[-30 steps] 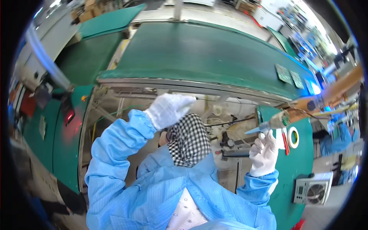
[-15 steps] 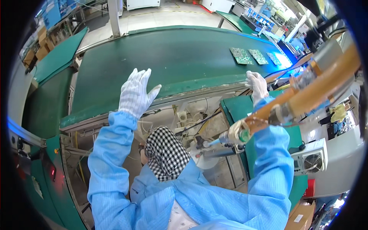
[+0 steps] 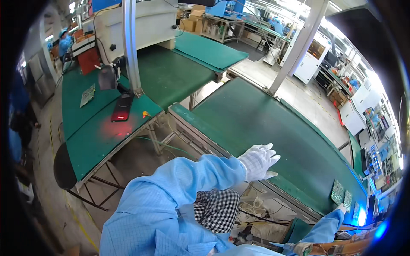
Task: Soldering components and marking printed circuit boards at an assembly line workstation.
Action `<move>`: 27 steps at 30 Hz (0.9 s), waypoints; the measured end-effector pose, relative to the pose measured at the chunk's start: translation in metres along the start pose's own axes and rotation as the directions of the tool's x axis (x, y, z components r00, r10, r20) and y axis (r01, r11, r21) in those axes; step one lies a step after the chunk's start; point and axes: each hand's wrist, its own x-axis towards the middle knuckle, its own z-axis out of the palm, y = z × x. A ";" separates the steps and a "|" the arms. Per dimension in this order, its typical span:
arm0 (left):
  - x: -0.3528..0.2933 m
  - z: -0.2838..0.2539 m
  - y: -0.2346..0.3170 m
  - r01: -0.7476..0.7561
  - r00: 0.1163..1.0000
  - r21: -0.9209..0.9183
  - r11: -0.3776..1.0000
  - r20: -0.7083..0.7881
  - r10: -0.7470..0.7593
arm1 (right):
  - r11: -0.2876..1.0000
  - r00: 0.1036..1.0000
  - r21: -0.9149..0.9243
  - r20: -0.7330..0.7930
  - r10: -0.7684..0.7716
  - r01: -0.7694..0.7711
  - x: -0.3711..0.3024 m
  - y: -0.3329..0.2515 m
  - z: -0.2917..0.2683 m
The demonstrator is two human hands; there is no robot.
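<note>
My left hand (image 3: 258,163), in a white striped glove, is over the near edge of the green conveyor belt (image 3: 256,115). Its fingers are spread and it holds nothing. Farther right, my gloved right hand (image 3: 341,208) is at the near ends of the circuit boards, and its fingers are too small and hidden to read. Three green boards lie in a row on the belt: one board (image 3: 337,191) leftmost, a second board (image 3: 347,199) just above the right hand, and a third board (image 3: 356,210) beside a bright blue light.
On the left, a green-matted table (image 3: 96,141) carries a scanner on a stand (image 3: 107,77), a dark device glowing red (image 3: 122,106) and another circuit board (image 3: 87,95). Metal posts (image 3: 130,47) rise beyond. An orange-brown pipe (image 3: 341,248) crosses the lower right corner.
The view has swung left, bringing the side table in. My right hand has come up to the boards, from which it was apart before. My left hand stays open by the belt's edge.
</note>
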 end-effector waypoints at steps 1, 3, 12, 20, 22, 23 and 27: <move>-0.003 -0.003 0.003 0.000 1.000 0.008 1.000 -0.005 0.000 | 0.999 0.998 0.004 -0.051 -0.043 0.044 -0.029 0.020 -0.025; 0.010 0.001 0.008 -0.112 0.993 -0.034 0.993 -0.038 0.111 | -0.303 0.732 0.909 0.413 0.542 -0.287 -0.036 0.075 0.019; -0.002 -0.002 0.001 -0.088 0.996 -0.111 0.990 -0.012 0.088 | -0.532 0.888 0.840 0.324 0.325 -0.112 -0.035 0.034 0.013; -0.002 0.013 0.005 -0.066 0.993 -0.223 0.973 -0.110 0.042 | -0.474 0.912 0.877 0.253 0.323 -0.075 -0.063 -0.042 -0.042; -0.001 0.014 0.010 -0.094 0.985 -0.212 0.973 -0.160 0.061 | -0.381 0.960 0.924 0.119 0.254 -0.013 -0.081 -0.056 -0.056; 0.003 0.008 0.012 -0.072 0.996 -0.248 0.966 -0.069 0.056 | -0.294 0.982 0.954 -0.004 0.187 0.060 -0.088 -0.055 -0.056; 0.013 0.008 0.022 -0.060 0.997 -0.175 0.983 -0.057 0.050 | -0.369 0.998 0.929 0.041 0.056 -0.017 -0.180 -0.158 -0.137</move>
